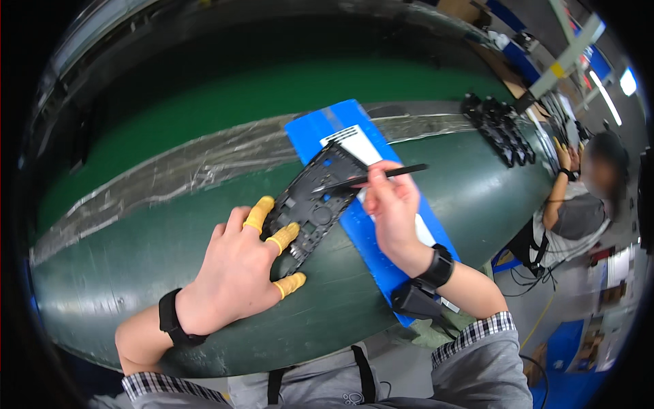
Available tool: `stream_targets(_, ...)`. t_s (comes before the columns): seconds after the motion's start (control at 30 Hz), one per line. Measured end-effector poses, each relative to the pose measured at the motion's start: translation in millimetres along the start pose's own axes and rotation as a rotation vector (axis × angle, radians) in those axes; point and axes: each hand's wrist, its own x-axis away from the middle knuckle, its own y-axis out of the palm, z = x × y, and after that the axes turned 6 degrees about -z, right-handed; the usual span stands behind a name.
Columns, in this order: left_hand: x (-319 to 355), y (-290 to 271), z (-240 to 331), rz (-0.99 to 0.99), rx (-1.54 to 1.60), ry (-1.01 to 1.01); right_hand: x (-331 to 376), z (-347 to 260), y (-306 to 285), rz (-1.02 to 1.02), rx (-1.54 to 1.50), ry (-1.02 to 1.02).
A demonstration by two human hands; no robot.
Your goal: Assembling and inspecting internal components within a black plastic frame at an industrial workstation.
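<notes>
A flat black device housing (pixel 304 204) with recesses, a round part and small blue spots lies tilted on the green bench, its far end over a blue board. My left hand (pixel 231 269), with yellow finger cots on thumb and two fingers, grips its near end. Two of those fingers press on the housing; the thumb is at its lower edge. In a pinch, my right hand (pixel 395 215) holds slim black tweezers (pixel 411 169). Their tips point down onto the middle of the housing; whether they grasp anything there is too small to tell.
The blue board (pixel 371 255) carries a white sheet (pixel 359 144). A black box-shaped device (pixel 415 300) sits by my right wrist. Several black parts (pixel 499 131) stand at the far right of the bench. Beyond them another person (pixel 579 198) works. Clear film (pixel 157 187) runs along the bench.
</notes>
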Motion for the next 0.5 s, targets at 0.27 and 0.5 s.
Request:
stream_targets(0.27, -8.4, -9.0, 17.8, -0.368, -0.286, -0.124, -22.5, -24.5, 17.5, 0.046, -0.111, -0.043)
stream_targets(0.5, 35.2, -16.5, 29.7, -0.027, -0.169, -0.102, -76.6, -11.3, -48.5, 0.089, 0.077, -0.275)
